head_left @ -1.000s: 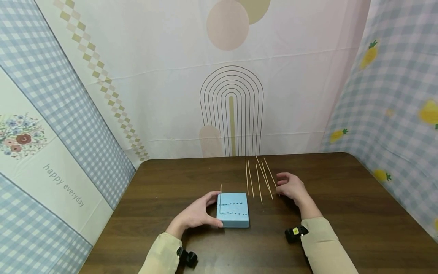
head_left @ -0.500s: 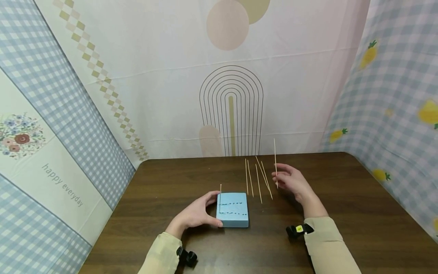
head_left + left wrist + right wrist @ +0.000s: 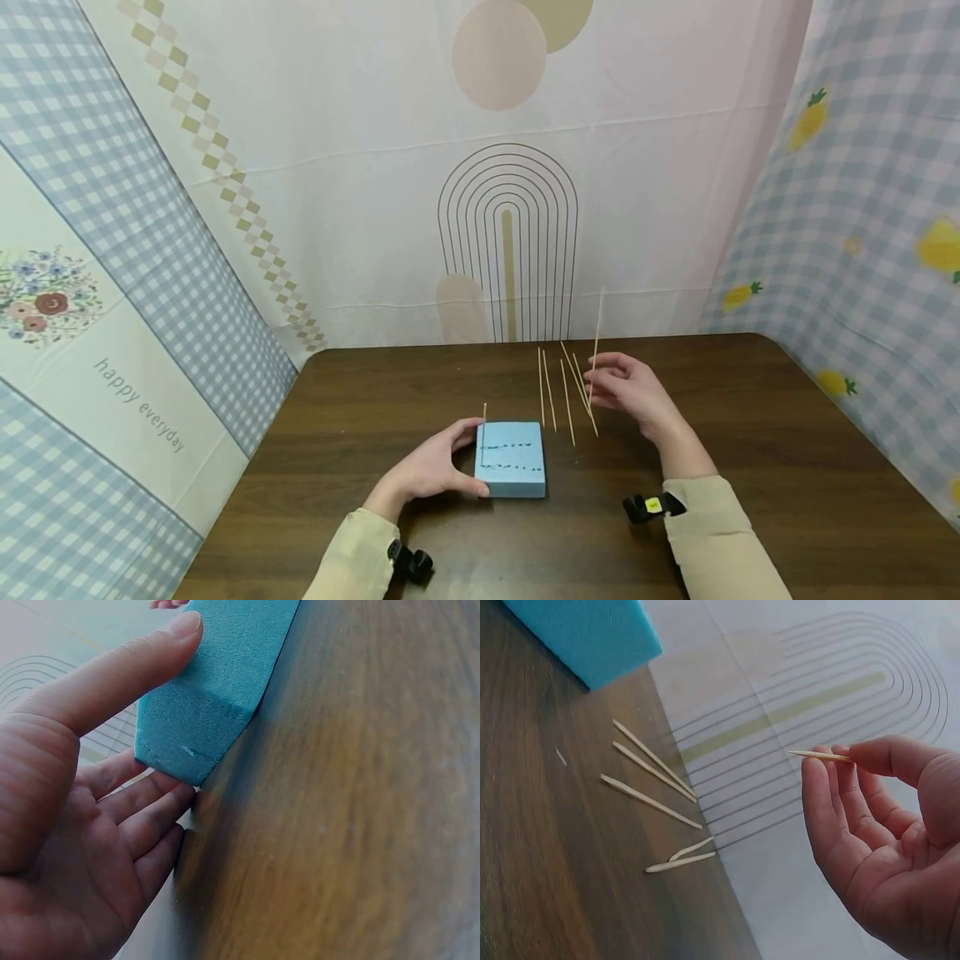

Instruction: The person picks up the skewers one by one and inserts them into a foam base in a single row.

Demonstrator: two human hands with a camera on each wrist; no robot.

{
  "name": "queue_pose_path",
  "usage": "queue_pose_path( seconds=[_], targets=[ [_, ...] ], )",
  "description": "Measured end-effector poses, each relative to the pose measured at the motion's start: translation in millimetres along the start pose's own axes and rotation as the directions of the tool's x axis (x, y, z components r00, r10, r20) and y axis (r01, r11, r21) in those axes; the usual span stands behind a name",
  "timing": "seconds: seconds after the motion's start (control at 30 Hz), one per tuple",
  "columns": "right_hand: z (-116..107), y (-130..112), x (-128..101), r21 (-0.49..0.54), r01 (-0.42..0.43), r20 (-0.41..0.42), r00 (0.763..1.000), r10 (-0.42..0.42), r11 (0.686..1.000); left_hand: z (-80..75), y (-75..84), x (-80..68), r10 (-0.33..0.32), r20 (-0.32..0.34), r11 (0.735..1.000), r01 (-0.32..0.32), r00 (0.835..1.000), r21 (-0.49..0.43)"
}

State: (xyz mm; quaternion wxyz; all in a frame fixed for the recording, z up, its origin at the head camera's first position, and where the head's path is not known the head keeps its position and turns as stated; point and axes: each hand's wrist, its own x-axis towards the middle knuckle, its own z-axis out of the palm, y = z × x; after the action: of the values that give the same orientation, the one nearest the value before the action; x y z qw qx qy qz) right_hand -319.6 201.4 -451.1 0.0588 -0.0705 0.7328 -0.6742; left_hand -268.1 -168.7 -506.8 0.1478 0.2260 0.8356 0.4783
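Observation:
A blue foam block lies on the brown table, with rows of dark dots on top and one short wooden stick standing at its far left corner. My left hand holds the block's left side, thumb on the near edge, fingers behind the block. My right hand is raised above the table and pinches a thin wooden skewer upright between thumb and fingers; its tip shows in the right wrist view. Several more skewers lie on the table beside that hand.
Patterned cloth walls close in the table at the back and both sides. The loose skewers lie between the foam block and the back wall. A small wood splinter lies near them.
My right hand picked one skewer off the table, lifted it upright, then carried it slightly left. The left hand and block stayed still.

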Motion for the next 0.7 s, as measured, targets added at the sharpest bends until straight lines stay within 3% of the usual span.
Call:
queue_pose_path(
  seconds=[0.2, 0.47, 0.7],
  targets=[
    [14, -9, -6, -0.085, 0.064, 0.054, 0.997, -0.06, 0.994, -0.1, -0.4, -2.0, 0.001, 0.001, 1.0, -0.001, 1.0, -0.006],
    [36, -18, -12, -0.045, 0.063, 0.096, 0.994, -0.058, 0.997, -0.4, -0.6, -4.9, 0.004, 0.005, 1.0, -0.004, 1.0, -0.019],
    [54, -24, -20, -0.096, 0.098, 0.13, 0.988, -0.086, 0.991, -1.1, -0.2, -6.7, 0.003, 0.008, 1.0, -0.003, 1.0, -0.017]
  ],
)
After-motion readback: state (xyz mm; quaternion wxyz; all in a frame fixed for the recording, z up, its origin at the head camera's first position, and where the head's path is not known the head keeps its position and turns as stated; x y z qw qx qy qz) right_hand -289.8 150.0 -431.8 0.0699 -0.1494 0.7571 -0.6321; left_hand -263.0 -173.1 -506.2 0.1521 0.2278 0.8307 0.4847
